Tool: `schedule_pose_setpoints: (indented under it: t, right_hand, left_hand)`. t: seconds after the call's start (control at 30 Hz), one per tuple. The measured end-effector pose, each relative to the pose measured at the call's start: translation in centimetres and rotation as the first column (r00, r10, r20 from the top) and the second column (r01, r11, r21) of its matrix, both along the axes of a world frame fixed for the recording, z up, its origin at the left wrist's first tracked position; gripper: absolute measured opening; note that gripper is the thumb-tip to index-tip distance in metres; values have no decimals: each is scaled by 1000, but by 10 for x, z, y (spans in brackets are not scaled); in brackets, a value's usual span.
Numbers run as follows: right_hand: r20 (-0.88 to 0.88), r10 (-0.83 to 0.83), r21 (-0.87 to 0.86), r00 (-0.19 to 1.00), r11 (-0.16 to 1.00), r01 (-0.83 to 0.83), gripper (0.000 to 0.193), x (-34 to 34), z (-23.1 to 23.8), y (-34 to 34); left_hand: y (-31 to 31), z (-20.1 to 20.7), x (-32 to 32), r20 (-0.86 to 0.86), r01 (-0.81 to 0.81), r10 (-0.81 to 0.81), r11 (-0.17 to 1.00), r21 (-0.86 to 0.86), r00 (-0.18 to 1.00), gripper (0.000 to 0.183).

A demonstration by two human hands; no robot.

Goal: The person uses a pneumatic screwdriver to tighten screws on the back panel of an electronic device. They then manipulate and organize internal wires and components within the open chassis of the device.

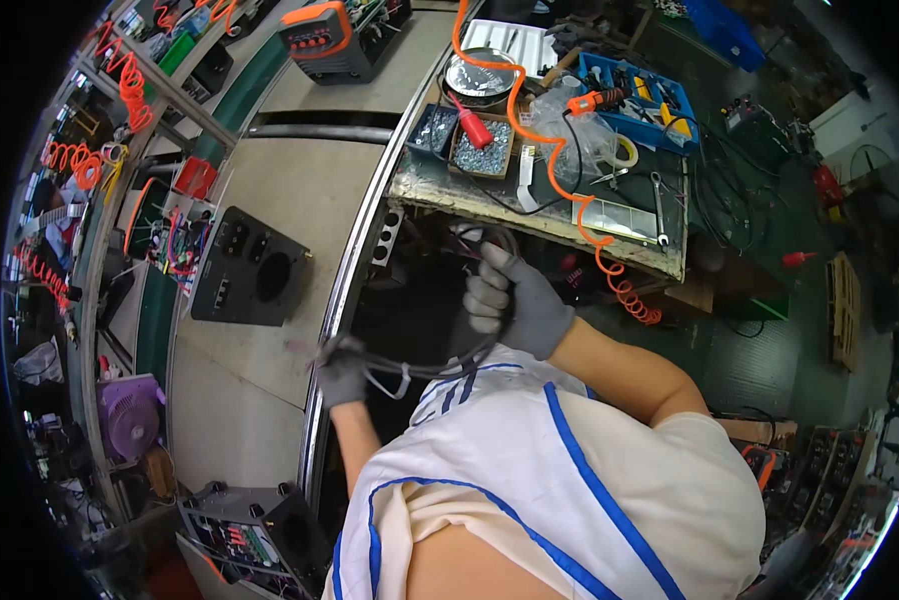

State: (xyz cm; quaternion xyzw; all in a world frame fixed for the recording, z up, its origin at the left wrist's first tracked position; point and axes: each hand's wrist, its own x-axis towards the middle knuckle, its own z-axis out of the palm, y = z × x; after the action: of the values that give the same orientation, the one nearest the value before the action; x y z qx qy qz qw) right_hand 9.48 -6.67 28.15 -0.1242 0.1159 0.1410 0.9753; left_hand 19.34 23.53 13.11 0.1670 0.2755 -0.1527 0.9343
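Both my hands wear grey gloves. My right hand [519, 300] is closed round a looped black cable [424, 372] in front of my chest, below the workbench edge. From there the cable sags across to my left hand [341, 374], which is closed on its other part beside the metal rail of the conveyor. The left fingers are somewhat blurred. A thin white strip, apparently a cable tie, hangs from the cable near my left hand. Farther left, a black panel [252, 268] with a round opening lies on the conveyor.
A workbench [429, 190] ahead holds a box of screws [481, 150], a red bottle [475, 128], a blue tool bin [634, 100] and a wrench [659, 208]. An orange coiled hose [517, 110] hangs over it. An open machine [249, 540] stands at lower left; an orange-black machine [319, 40] is farther up the conveyor.
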Motion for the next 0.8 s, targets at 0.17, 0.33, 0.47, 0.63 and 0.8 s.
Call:
schedule_pose_setpoints:
  t: [0.17,0.33,0.47,0.63,0.8]
  right_hand:
    - [-445,-80,-575,892,789,-216,28,-33,-18,-26]
    - [-500,122,-740,857,454,-496,28,-11,-25,-139]
    - [87,-588,-873,804,344,345,25,45,-62,-268]
    - [144,-764,-969,629,20,247,20,141,-137,-408]
    - [488,-723,-873,488,-411,264,25,191,-152,-368]
  left_hand:
    - [36,33,16,328,150,-64,958,-245,942,22]
    - [-20,64,18,320,10,28,993,-115,947,27]
    - [-74,28,7,266,-13,-109,907,421,958,32]
    - [-111,37,13,311,154,-286,909,387,906,38]
    - [-88,35,34,119,378,-522,737,560,844,41]
